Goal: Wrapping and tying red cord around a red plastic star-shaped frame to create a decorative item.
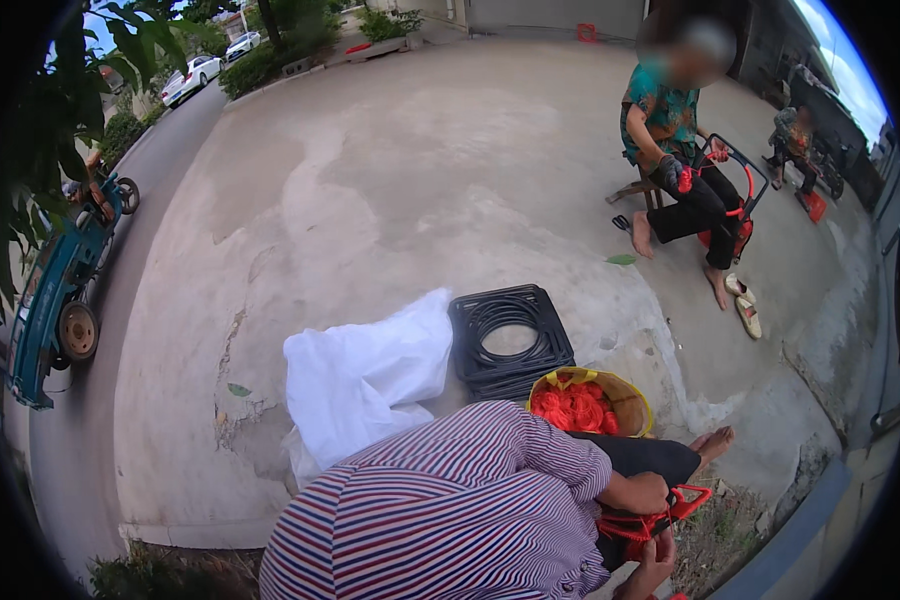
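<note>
My left hand point(648, 492) is closed at the upper side of a red-wrapped frame point(694, 499), with red cord point(630, 524) stretched beneath it. Just below, my right hand point(656, 562) has its fingers pinched on red cord. The frame lies close to my lap, partly hidden by my striped sleeve and arms. Next to my knee stands a yellow-rimmed bucket point(648, 408) holding bundles of red cord point(574, 404). Beyond it lies a stack of black frames point(556, 345) with a coiled ring shape on top.
A white sheet or sack point(370, 365) is spread on the concrete point(390, 190) left of the stack. At the upper right a seated co-worker point(682, 130) works red cord on a black frame point(745, 160); shoes point(745, 308) lie nearby. A blue cart point(55, 280) stands at the left.
</note>
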The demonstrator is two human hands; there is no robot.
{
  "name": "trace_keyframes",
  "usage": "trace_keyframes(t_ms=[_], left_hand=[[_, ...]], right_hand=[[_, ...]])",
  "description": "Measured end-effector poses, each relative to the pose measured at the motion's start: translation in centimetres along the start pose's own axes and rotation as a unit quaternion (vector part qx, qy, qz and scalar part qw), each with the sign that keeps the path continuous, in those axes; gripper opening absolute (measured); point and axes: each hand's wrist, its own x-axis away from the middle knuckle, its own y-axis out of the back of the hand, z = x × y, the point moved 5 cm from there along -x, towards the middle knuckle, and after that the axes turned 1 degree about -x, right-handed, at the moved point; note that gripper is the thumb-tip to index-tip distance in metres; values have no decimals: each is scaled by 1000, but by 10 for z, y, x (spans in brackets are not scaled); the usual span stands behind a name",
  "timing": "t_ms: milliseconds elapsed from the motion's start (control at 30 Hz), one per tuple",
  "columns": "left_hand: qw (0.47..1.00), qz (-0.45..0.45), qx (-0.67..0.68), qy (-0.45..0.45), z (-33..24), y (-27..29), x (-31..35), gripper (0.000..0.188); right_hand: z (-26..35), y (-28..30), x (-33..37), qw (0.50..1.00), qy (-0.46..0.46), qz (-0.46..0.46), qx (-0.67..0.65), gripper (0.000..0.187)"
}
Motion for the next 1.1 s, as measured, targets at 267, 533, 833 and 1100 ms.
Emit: trace_keyframes(t_ms=[267,533,833,1100], left_hand=[[927,166,333,49,-66,-22,23,19],[893,181,359,205,-31,8,23,5],[880,261,327,226,-27,-21,18,10],[867,274,340,240,-26,-29,34,23]], right_hand=[[-4,16,21,985,106,-20,134,51],[32,123,55,766,125,-94,-624,25],[-46,23,41,902,-103,-164,-387,32],[-36,62,55,906,-102,-209,-354,14]])
